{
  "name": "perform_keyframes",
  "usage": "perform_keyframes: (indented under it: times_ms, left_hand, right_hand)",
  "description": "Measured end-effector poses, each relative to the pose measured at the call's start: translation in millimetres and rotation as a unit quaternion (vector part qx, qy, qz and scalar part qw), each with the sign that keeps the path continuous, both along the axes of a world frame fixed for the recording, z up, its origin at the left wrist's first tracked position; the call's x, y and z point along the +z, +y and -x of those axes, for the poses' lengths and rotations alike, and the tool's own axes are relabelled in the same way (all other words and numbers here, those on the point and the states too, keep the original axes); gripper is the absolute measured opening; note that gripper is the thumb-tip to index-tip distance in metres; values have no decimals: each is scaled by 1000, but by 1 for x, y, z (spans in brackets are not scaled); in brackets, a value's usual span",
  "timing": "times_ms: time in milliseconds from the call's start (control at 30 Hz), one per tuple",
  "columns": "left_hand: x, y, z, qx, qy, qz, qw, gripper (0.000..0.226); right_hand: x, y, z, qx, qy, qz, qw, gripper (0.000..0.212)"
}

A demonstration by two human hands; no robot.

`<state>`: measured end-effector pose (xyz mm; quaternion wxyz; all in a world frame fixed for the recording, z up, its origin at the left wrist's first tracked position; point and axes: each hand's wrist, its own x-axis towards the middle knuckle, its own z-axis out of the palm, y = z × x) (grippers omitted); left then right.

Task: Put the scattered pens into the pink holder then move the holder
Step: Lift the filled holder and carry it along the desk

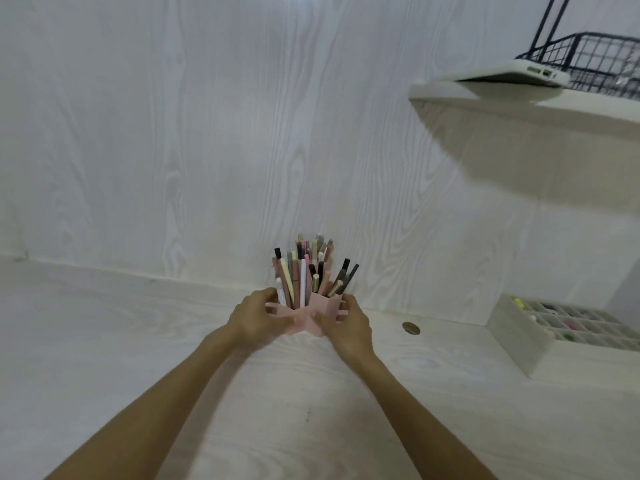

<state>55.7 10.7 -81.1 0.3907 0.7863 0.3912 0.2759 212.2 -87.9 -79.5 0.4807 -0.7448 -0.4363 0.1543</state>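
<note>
The pink holder (306, 318) stands upright on the white desk near the back wall, at mid-frame. Several pens (308, 271) in pink, cream, black and grey stick up out of it, some leaning to the right. My left hand (254, 315) grips the holder's left side. My right hand (346, 323) grips its right side. Fingers of both hands wrap onto the front of the holder and hide its lower edges. No loose pens lie on the desk in view.
A white compartment organiser (526, 336) with small coloured items sits at the right on the desk. A cable hole (411, 328) lies just right of my right hand. Above right, a shelf (519, 109) carries a white device (512, 75) and a black wire basket (595, 60).
</note>
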Motion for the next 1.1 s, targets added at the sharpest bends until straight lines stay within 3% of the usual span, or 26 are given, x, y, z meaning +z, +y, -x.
perform_keyframes:
  times_ms: [133,233,500,733,1100]
  left_hand:
    - [13,-11,-1,2,22,-27,999,18]
    - [25,-30,-4,-13,11,-39,999,21]
    - [78,-116,-49,-168,-44,-12,985,19]
    - [97,-206,-143,-308,-21,-30,951,40]
    - [66,-298,-298,-394,-15,-32,919,22]
  right_hand:
    - [16,-13,-2,1,-19,23,1000,62]
    - [31,-39,-6,-8,-8,16,1000,61]
    - [74,-165,-30,-123,-16,-50,991,56]
    - [90,-289,-82,-255,-32,-50,965,57]
    - [61,-388,-194,-373,-52,-3,926,58]
